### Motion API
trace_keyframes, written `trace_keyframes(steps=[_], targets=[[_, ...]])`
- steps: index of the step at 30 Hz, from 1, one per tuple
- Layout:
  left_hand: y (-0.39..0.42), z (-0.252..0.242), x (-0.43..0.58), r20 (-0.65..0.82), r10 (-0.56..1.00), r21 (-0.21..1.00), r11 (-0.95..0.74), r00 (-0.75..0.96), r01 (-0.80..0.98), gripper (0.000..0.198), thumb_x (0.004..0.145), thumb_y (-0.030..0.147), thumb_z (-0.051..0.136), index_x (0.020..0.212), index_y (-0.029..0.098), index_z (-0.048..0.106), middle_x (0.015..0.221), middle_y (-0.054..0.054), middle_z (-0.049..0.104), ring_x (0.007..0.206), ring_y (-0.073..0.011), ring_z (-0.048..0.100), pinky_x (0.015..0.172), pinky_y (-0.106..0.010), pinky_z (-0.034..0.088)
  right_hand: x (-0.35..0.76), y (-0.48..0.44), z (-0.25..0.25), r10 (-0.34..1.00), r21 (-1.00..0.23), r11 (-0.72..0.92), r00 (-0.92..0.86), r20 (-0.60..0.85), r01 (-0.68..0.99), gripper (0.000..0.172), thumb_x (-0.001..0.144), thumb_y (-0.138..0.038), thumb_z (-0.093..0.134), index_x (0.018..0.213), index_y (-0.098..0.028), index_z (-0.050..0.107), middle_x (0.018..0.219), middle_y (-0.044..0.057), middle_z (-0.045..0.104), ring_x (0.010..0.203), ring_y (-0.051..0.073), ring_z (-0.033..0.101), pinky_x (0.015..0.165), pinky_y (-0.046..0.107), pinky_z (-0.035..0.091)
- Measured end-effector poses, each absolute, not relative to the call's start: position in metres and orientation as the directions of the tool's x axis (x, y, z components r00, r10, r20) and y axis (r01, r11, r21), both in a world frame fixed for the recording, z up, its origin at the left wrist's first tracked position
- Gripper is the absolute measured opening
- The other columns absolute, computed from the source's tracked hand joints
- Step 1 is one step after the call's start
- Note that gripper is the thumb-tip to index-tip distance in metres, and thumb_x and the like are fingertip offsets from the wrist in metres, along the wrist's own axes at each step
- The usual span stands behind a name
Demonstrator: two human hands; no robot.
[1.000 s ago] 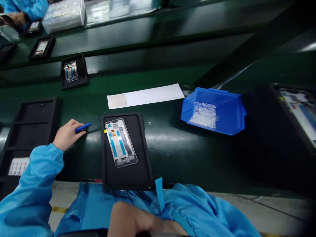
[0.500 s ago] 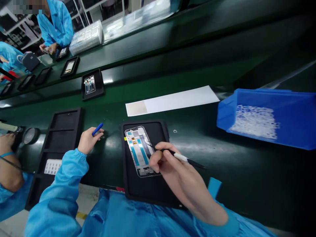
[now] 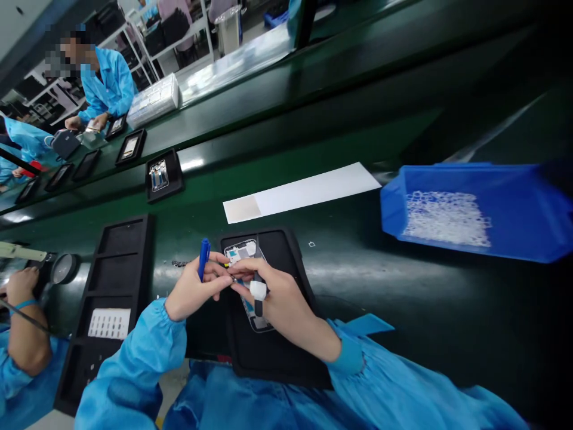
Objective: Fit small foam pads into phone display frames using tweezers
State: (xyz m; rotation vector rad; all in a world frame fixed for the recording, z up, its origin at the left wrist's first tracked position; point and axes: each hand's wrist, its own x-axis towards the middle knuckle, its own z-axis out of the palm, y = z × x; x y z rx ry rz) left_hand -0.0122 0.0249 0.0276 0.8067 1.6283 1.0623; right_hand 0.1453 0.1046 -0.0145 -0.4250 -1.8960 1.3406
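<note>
Over an opened phone, my two hands meet at the fingertips. My left hand is closed, with a blue pen upright between its fingers. Its thumb and fingertips also pinch something tiny, too small to name. In my closed right hand are black tweezers with a white wrap; their tips are hidden. The right fingertips touch the left ones. Beneath lies the phone in a black tray, its middle covered by my hands.
A blue bin of small white rings stands right. Behind the tray lies a white strip. Left are a black compartment tray and a co-worker's arm. More phone trays line the back, near another person.
My left hand has moved right from the table to over the phone, bringing the blue pen. My right hand has shifted left and turned the tweezers more upright. The camera view has shifted slightly.
</note>
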Motion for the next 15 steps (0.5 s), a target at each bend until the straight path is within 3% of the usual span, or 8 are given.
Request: trace_keyframes(steps=[11,13,15], targets=[[0.031,0.021,-0.004,-0.397,0.868,0.911,0.412,-0.299,-0.014,0.054,0.063,0.050,0.082,0.097,0.018,0.056,0.071,0.003,0.062,0.042,-0.0041,0.044,0.039,-0.019,0.031,0.155,0.106,-0.016,0.694,-0.905,0.389,-0.591,0.411,-0.172,0.019,0.089,-0.020,0.064,0.106,-0.024,0.058,0.098,0.005,0.072,0.087,0.019,0.073,0.077,0.030,0.061],[0.030,0.020,-0.003,-0.315,0.859,0.931,0.363,-0.403,0.046,0.047,0.070,0.058,0.075,0.088,0.017,0.060,0.066,0.003,0.057,0.042,-0.0046,0.040,0.040,-0.021,0.030,0.156,0.105,-0.016,0.702,-0.908,0.390,-0.588,0.402,-0.154,0.018,0.089,-0.019,0.063,0.105,-0.024,0.059,0.097,0.004,0.073,0.086,0.019,0.073,0.077,0.030,0.062],[0.027,0.019,-0.002,-0.076,0.818,0.971,0.192,-0.570,0.146,0.050,0.082,0.067,0.057,0.075,0.017,0.062,0.064,0.001,0.054,0.046,-0.0072,0.041,0.044,-0.024,0.033,0.157,0.105,-0.016,0.717,-0.914,0.384,-0.582,0.384,-0.130,0.018,0.089,-0.018,0.061,0.106,-0.025,0.059,0.098,0.004,0.073,0.085,0.020,0.073,0.077,0.031,0.062]])
